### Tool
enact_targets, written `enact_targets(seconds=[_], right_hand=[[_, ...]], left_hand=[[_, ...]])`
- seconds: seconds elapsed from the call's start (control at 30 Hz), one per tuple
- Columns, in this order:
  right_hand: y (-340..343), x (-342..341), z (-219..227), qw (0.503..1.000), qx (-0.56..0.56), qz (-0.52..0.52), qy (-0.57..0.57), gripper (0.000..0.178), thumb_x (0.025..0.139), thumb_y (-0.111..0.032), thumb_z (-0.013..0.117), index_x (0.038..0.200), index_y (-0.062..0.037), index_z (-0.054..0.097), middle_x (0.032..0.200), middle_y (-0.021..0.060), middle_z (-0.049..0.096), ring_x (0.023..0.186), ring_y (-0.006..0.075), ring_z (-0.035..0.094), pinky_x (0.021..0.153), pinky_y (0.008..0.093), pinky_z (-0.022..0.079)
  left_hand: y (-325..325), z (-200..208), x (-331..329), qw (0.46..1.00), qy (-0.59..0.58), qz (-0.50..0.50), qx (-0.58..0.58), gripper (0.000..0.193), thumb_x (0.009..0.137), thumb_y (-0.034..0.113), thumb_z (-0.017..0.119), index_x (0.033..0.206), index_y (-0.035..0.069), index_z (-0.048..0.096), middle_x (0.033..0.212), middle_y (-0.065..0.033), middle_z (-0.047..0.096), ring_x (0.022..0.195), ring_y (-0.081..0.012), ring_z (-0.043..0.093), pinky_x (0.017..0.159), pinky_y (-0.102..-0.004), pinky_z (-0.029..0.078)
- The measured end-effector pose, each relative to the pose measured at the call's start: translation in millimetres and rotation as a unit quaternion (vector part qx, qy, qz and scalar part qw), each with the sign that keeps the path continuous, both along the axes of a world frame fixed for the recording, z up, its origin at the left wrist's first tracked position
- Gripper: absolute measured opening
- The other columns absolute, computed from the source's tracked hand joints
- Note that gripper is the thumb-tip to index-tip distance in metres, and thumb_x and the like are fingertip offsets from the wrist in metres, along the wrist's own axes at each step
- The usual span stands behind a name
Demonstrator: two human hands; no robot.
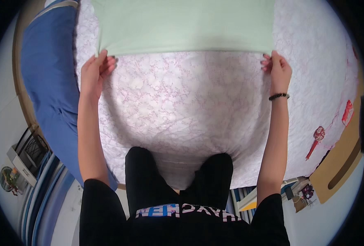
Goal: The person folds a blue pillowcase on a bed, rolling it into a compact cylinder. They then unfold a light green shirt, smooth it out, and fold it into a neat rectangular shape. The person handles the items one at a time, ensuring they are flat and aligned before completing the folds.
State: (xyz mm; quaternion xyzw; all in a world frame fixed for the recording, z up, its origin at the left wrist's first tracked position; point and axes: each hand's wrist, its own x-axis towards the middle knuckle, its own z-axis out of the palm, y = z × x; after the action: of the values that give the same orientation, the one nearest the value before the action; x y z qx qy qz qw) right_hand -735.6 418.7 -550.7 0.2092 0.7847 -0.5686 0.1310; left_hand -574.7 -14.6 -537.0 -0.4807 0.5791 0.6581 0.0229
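A pale green cloth lies spread over the bed, its near edge pulled straight between my two hands. My left hand pinches the near left corner, with thumb and fingers closed on the fabric. At the near right corner, my right hand grips the same cloth in a pinch; a dark bead bracelet circles that wrist. The far part of the cloth runs out of view at the top. Beneath it and toward me stretches a white bedsheet with a fine pinkish-purple pattern, on which my knees rest.
A bunched blue quilt lies along the bed's left side. On the right part of the sheet are a red tasselled ornament and a small red packet. A tan board edges the bed at right. A drawer unit stands lower left.
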Motion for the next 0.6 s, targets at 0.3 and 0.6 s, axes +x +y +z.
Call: enact_targets(seconds=[0.3,0.6], right_hand=[[-9,8,1,0.989,-0.101,-0.091,-0.066,0.042,0.086,-0.018,0.074,0.112,0.0082,0.054,0.098,0.0136,0.066,0.083,0.0179,0.068,0.076,0.0269,0.058],[34,71,26,0.984,-0.092,-0.122,-0.095,0.038,0.083,-0.006,0.076,0.114,0.0019,0.056,0.084,0.0053,0.066,0.072,0.0119,0.063,0.066,0.0236,0.055]], left_hand=[[13,20,-6,1.0,-0.014,0.002,-0.011,0.031,0.09,0.018,0.068,0.112,-0.002,0.06,0.098,-0.0084,0.067,0.087,-0.0144,0.066,0.077,-0.0226,0.055],[34,37,54,0.994,-0.085,-0.048,-0.051,0.041,0.088,0.008,0.068,0.125,0.006,0.052,0.094,-0.0068,0.068,0.081,-0.0113,0.064,0.071,-0.0249,0.053]])
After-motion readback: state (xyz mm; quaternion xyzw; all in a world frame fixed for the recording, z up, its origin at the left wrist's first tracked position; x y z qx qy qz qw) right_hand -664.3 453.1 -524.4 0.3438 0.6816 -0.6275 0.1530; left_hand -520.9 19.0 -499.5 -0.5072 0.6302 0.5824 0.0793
